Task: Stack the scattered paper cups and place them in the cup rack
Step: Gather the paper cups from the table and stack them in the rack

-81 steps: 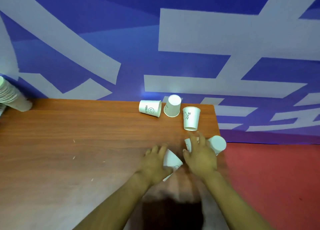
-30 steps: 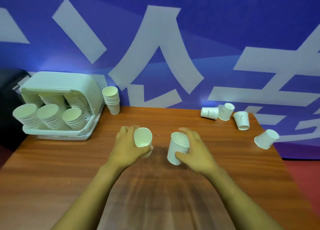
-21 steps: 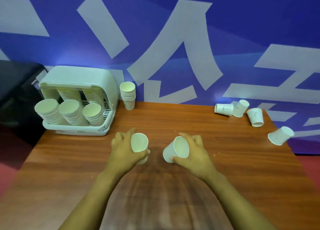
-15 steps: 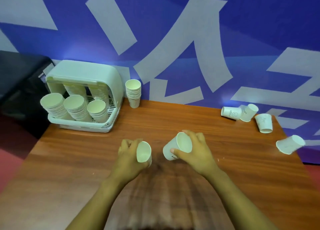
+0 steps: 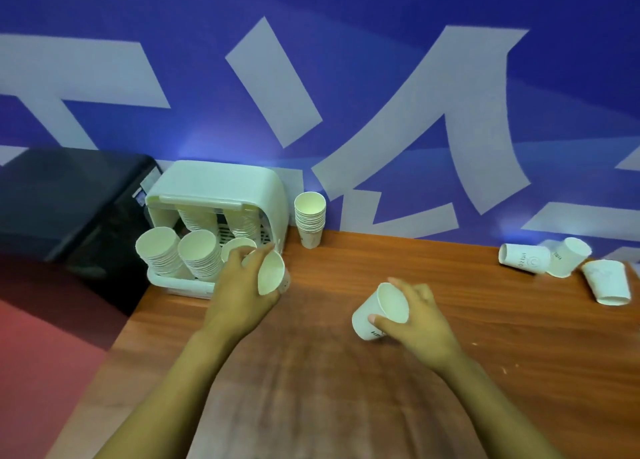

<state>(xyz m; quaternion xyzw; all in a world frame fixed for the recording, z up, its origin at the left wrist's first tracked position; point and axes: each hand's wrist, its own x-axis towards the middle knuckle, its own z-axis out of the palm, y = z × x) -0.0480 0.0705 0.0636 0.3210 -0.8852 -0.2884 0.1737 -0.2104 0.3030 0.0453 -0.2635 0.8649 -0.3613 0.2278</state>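
Head view, right cup tilted, mouth up-right

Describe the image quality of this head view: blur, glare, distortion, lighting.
Head view: wide-angle bending shows in the bowed far edge of the table; the left hand, the right hand and their cups are slightly motion-smeared; the near tabletop between the forearms is smeared; soft bluish glare glows on the wall above the cup rack; lighting is even, shadows faint.

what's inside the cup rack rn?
The cup rack holds tilted stacks of paper cups: a front row of three and at least two more stacks further in. The left hand and its cup cover part of the rightmost front stack; the rack's hood hides the deeper interior.
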